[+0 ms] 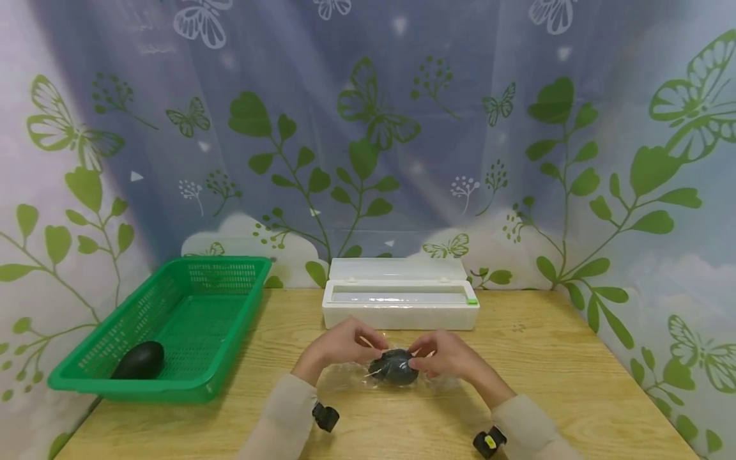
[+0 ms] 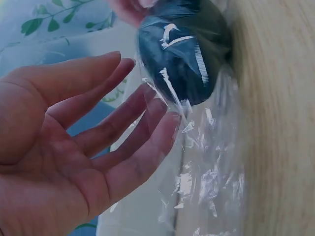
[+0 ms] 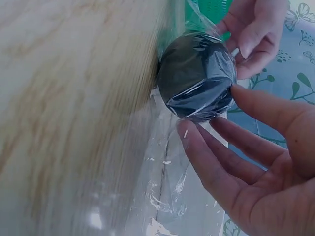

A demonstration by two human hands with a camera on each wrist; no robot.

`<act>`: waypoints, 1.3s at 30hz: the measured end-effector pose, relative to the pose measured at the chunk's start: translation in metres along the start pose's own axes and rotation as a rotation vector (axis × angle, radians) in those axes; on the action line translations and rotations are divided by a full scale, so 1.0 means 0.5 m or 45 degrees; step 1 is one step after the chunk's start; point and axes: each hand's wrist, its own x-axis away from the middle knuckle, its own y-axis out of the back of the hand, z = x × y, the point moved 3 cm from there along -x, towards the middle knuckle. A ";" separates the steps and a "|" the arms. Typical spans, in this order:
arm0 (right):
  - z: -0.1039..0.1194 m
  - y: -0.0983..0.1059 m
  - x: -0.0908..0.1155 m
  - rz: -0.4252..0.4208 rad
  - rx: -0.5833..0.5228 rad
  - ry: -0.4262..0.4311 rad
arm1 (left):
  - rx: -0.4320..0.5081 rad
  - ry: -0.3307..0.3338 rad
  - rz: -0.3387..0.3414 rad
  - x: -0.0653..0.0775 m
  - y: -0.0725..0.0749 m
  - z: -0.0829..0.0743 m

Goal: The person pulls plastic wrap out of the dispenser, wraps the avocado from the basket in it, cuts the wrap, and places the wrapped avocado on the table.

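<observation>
A dark eggplant (image 1: pixel 397 367) wrapped in clear cling film (image 2: pixel 211 162) lies on the wooden table between the two hands. From its right side, the right hand (image 1: pixel 445 353) holds it, with thumb and fingertips against the film-covered skin in the right wrist view. On the other side is the left hand (image 1: pixel 347 345). Its relaxed fingers (image 2: pixel 133 142) touch the film beside the eggplant, while the thumb stands apart from it in the left wrist view. Loose film spreads to both sides of the eggplant.
Behind the hands stands a white cling film dispenser (image 1: pixel 400 316), its lid raised, with a green slider (image 1: pixel 472 301) at the right end. At the left, a green plastic basket (image 1: pixel 213 374) holds another dark eggplant (image 1: pixel 140 361). A patterned curtain (image 1: pixel 368 211) hangs behind the table.
</observation>
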 end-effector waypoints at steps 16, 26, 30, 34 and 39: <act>-0.011 -0.001 -0.007 0.115 -0.205 0.004 | 0.222 0.122 0.045 -0.011 -0.015 0.038; -0.009 -0.002 -0.010 0.140 -0.135 0.067 | 0.216 0.181 0.069 -0.013 -0.017 0.049; -0.010 -0.007 -0.010 0.100 -0.117 0.050 | 0.129 0.134 -0.012 -0.013 -0.013 0.042; -0.015 -0.008 -0.007 0.036 -0.092 -0.032 | -0.044 0.041 -0.148 -0.015 -0.007 0.028; -0.018 -0.009 -0.007 -0.002 -0.066 -0.069 | -0.047 -0.040 -0.095 -0.015 -0.010 0.019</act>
